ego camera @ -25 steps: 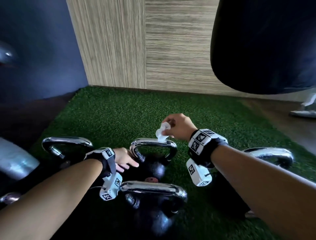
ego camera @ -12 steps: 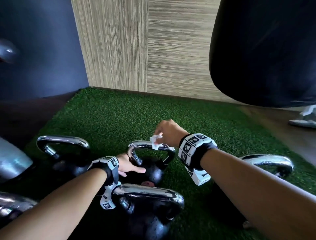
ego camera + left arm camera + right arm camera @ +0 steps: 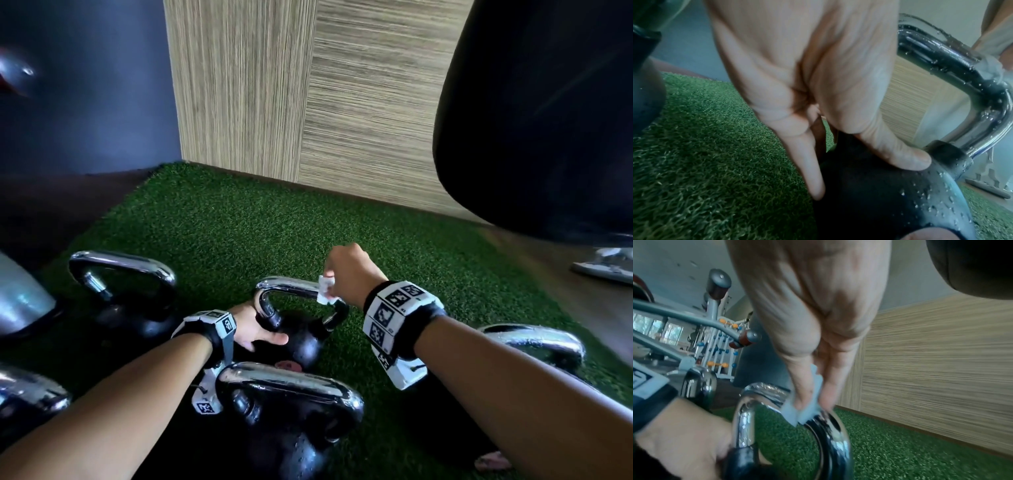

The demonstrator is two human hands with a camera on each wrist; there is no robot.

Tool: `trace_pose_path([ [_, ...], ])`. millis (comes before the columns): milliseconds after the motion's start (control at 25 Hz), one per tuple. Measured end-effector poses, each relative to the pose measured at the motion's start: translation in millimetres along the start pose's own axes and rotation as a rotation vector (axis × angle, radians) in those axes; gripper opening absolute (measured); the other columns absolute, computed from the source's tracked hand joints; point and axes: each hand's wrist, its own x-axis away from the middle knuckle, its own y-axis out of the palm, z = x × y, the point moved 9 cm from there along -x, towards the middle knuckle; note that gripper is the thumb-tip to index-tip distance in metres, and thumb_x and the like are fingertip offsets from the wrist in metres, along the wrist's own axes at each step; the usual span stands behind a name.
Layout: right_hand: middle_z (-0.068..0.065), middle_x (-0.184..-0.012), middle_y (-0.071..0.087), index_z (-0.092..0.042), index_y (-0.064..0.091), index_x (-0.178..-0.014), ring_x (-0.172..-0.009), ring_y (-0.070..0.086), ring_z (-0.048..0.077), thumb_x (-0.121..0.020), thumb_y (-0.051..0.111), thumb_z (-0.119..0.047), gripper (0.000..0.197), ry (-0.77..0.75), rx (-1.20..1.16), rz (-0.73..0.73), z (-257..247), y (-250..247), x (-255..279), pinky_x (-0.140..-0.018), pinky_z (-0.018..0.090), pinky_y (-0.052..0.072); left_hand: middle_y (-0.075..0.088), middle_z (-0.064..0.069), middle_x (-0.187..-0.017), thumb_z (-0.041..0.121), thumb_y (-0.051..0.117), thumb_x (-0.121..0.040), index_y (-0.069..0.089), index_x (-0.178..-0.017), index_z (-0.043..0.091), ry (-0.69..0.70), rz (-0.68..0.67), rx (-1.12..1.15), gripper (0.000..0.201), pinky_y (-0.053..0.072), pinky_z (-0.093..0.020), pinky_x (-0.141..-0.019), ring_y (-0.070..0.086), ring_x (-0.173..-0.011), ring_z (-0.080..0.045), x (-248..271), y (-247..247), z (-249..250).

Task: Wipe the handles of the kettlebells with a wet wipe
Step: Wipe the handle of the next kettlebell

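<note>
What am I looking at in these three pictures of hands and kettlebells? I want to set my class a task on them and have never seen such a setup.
A person wears three cameras: one on the head, one on each wrist, in the marked bands. The head view looks down on several kettlebells standing on green turf. The right hand pinches a wet wipe against the chrome handle of the middle kettlebell. The left hand rests on that kettlebell's black body, thumb beside the handle's base. The left wrist view shows this from close up, with water drops on the metal. The right wrist view shows the fingers squeezing the wipe.
</note>
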Motion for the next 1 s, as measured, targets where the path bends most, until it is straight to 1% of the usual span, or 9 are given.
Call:
trace_pose_path([
  [240, 0.01, -0.087, 0.074, 0.002, 0.074, -0.096, -0.076, 0.072, 0.019, -0.077, 0.082, 0.004, 0.021, 0.144, 0.058, -0.113, 23.8, 1.7, 1.6, -0.057, 0.023, 0.058, 0.055, -0.001, -0.131, 0.051, 0.094, -0.057, 0.056, -0.127, 0.022, -0.023, -0.002, -0.032, 0.084, 0.065, -0.04, -0.071, 0.064, -0.11, -0.023, 4.1, -0.3, 1.3],
  [360, 0.013, -0.091, 0.072, 0.004, 0.072, -0.096, -0.077, 0.073, 0.022, -0.074, 0.083, 0.007, 0.025, 0.166, -0.054, -0.087, 19.9, -2.1, -6.8, -0.061, 0.028, 0.064, 0.056, 0.0, -0.133, 0.073, 0.091, -0.026, 0.057, -0.131, 0.022, -0.002, 0.006, -0.029, 0.121, 0.066, -0.043, -0.072, 0.066, -0.11, -0.024, 3.2, -0.8, 0.2],
  [440, 0.009, -0.08, 0.068, 0.001, 0.068, -0.082, -0.064, 0.067, 0.016, -0.083, 0.075, 0.007, 0.009, 0.215, -0.048, -0.109, 29.5, 3.7, -9.1, -0.041, 0.01, 0.049, 0.056, -0.002, -0.134, 0.078, 0.087, -0.02, 0.055, -0.136, 0.023, 0.005, 0.018, -0.053, 0.133, 0.066, -0.043, -0.071, 0.067, -0.109, -0.025, 0.8, -1.8, -1.4],
  [480, 0.006, -0.072, 0.065, -0.001, 0.064, -0.074, -0.061, 0.065, 0.014, -0.087, 0.072, 0.005, 0.015, 0.25, -0.06, -0.138, 39.1, 11.0, -7.4, -0.033, 0.007, 0.04, 0.057, -0.003, -0.133, 0.075, 0.087, -0.026, 0.055, -0.135, 0.023, 0.004, 0.016, -0.081, 0.125, 0.066, -0.043, -0.071, 0.069, -0.107, -0.026, 1.6, -1.2, 0.0],
  [560, 0.007, -0.067, 0.069, 0.004, 0.069, -0.076, -0.069, 0.075, 0.02, -0.084, 0.077, 0.002, 0.011, 0.324, -0.132, -0.25, 59.0, 30.6, 0.3, -0.043, 0.013, 0.051, 0.059, -0.003, -0.128, 0.064, 0.091, -0.048, 0.056, -0.127, 0.023, -0.003, 0.016, -0.12, 0.096, 0.065, -0.042, -0.074, 0.07, -0.105, -0.026, 7.7, -0.6, 4.1],
  [640, 0.01, -0.071, 0.077, 0.005, 0.076, -0.086, -0.073, 0.079, 0.022, -0.073, 0.087, 0.0, 0.018, 0.349, -0.259, -0.293, 71.6, 37.2, 6.7, -0.068, 0.035, 0.066, 0.058, -0.001, -0.12, 0.055, 0.09, -0.064, 0.053, -0.126, 0.023, -0.005, 0.032, -0.161, 0.079, 0.065, -0.038, -0.073, 0.071, -0.102, -0.025, 6.7, -2.0, 2.9],
  [720, 0.012, -0.075, 0.079, 0.005, 0.077, -0.087, -0.071, 0.079, 0.023, -0.068, 0.089, 0.004, 0.022, 0.379, -0.391, -0.275, 81.3, 36.7, 2.8, -0.076, 0.044, 0.065, 0.06, 0.001, -0.116, 0.057, 0.088, -0.066, 0.056, -0.126, 0.023, 0.003, 0.032, -0.198, 0.076, 0.064, -0.031, -0.068, 0.071, -0.094, -0.019, 2.6, -2.2, 2.0],
  [800, 0.017, -0.082, 0.079, 0.007, 0.077, -0.085, -0.078, 0.079, 0.03, -0.065, 0.088, 0.008, 0.023, 0.394, -0.48, -0.29, 85.7, 43.7, 2.2, -0.077, 0.042, 0.065, 0.064, 0.002, -0.117, 0.06, 0.088, -0.064, 0.06, -0.122, 0.022, 0.0, 0.022, -0.199, 0.075, 0.063, -0.027, -0.063, 0.07, -0.089, -0.014, -0.2, -1.8, 0.3],
  [1000, 0.017, -0.096, 0.079, 0.008, 0.075, -0.098, -0.087, 0.079, 0.029, -0.07, 0.087, 0.004, 0.03, 0.49, -0.737, -0.391, 92.0, 97.2, 24.0, -0.09, 0.044, 0.062, 0.066, -0.001, -0.124, 0.087, 0.081, -0.025, 0.058, -0.133, 0.022, -0.031, 0.051, -0.197, 0.129, 0.064, -0.032, -0.061, 0.073, -0.088, -0.018, -5.0, -6.8, -7.6],
])
